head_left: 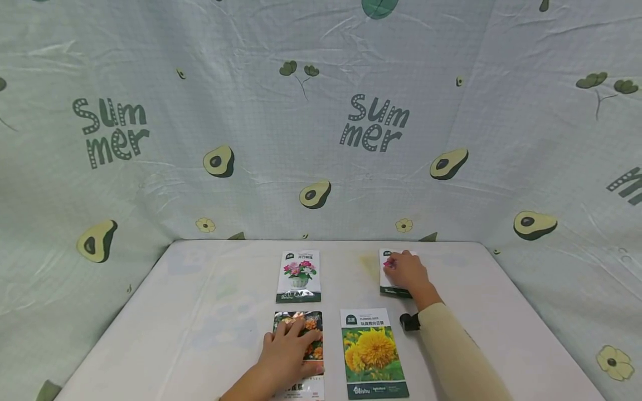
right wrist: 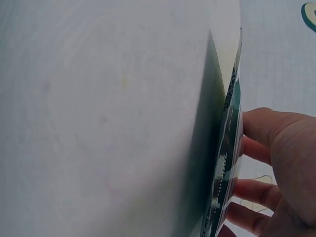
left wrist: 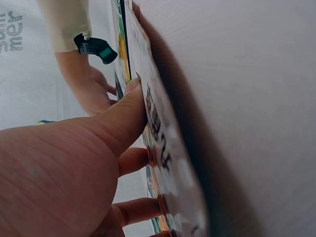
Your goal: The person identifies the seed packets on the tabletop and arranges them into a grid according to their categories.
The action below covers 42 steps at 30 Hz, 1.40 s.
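In the head view my left hand (head_left: 287, 352) rests on a seed packet with orange flowers (head_left: 316, 384), fingers spread over its face. The left wrist view shows the thumb (left wrist: 129, 106) and fingertips touching that packet's surface. At the back right, my right hand (head_left: 407, 273) touches another seed packet (head_left: 393, 291) and covers most of its picture. Seen from the right wrist, the fingers (right wrist: 254, 192) press on the face of this packet (right wrist: 224, 163). Its near edge stands slightly off the table.
A sunflower seed packet (head_left: 375, 356) lies right of the left hand. Behind it to the left lies a packet with pink potted flowers (head_left: 299, 275). The white table (head_left: 200, 334) meets a printed cloth backdrop (head_left: 261, 122). A black strap (head_left: 409, 322) sits at the right wrist.
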### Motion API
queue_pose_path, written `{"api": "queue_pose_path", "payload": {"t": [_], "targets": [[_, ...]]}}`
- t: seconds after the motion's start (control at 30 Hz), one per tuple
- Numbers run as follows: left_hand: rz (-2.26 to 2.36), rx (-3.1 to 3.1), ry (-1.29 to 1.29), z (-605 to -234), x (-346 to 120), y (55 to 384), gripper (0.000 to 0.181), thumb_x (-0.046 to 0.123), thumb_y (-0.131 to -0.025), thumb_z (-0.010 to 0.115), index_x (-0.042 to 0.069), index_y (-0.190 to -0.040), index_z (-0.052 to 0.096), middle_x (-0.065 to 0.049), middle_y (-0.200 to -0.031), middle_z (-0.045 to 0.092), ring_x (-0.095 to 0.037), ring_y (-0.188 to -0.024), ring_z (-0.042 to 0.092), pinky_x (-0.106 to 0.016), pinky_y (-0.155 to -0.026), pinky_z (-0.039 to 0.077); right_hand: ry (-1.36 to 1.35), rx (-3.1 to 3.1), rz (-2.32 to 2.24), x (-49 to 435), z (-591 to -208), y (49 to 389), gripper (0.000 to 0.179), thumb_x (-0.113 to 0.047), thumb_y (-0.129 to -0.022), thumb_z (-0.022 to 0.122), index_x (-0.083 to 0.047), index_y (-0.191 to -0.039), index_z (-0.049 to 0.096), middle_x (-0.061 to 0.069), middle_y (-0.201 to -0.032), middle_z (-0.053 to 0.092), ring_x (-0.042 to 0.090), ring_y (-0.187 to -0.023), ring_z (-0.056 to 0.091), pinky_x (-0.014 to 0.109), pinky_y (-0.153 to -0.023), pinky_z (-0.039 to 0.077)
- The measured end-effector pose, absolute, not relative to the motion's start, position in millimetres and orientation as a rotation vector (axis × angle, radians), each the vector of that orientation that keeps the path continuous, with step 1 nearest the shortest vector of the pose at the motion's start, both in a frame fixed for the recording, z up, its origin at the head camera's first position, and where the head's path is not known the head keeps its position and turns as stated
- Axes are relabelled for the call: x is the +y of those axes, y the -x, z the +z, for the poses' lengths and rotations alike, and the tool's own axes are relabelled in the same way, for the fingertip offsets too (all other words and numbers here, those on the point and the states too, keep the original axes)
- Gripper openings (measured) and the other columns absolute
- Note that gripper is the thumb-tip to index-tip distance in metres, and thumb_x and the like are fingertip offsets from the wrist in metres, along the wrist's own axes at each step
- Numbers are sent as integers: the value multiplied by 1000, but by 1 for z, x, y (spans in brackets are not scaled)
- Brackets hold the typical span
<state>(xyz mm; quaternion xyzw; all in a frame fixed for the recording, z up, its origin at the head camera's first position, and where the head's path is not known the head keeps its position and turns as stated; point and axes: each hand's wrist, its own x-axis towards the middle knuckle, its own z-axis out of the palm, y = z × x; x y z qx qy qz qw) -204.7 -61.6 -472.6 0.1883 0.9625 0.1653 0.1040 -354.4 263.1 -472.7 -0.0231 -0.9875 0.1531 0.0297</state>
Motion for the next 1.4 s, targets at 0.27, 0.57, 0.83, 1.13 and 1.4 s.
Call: {"api": "queue_pose_path", "payload": {"t": [0.27,0.57,0.83,1.13,1.4], "targets": [[491,2836,-560,-472,-61,204,63,58,-80,80,31,-135,65,-13,-146,51,-44,-128,45,-64,-89,38,73,-3057,429,254,-472,355,30,-31,-97,67,-11,-119,70,15,-113,61,36,-103,56,58,-86,51],[504,2841,-570,-474,-62,203,63,57,-79,80,31,-135,66,-13,-145,52,-42,-125,46,-62,-86,39,86,-3093,403,249,-474,357,33,-34,-98,65,-13,-123,68,14,-117,62,36,-107,55,61,-92,47],[505,2843,-558,-472,-62,203,63,56,-79,81,31,-135,66,-13,-146,52,-43,-126,45,-62,-87,39,81,-3081,390,241,-474,360,34,-34,-98,65,-12,-124,68,15,-118,63,36,-107,56,61,-93,48],[514,2847,-551,-473,-61,203,62,53,-79,82,31,-135,66,-13,-145,52,-42,-124,46,-62,-87,39,33,-3064,391,233,-476,362,33,-34,-98,66,-12,-123,69,14,-116,64,35,-106,58,60,-91,50],[504,2851,-564,-475,-62,204,63,57,-79,81,33,-135,65,-12,-147,51,-42,-126,45,-61,-86,39,3,-3045,420,223,-471,359,29,-30,-97,68,-10,-118,71,14,-113,65,35,-103,60,55,-90,53]]}}
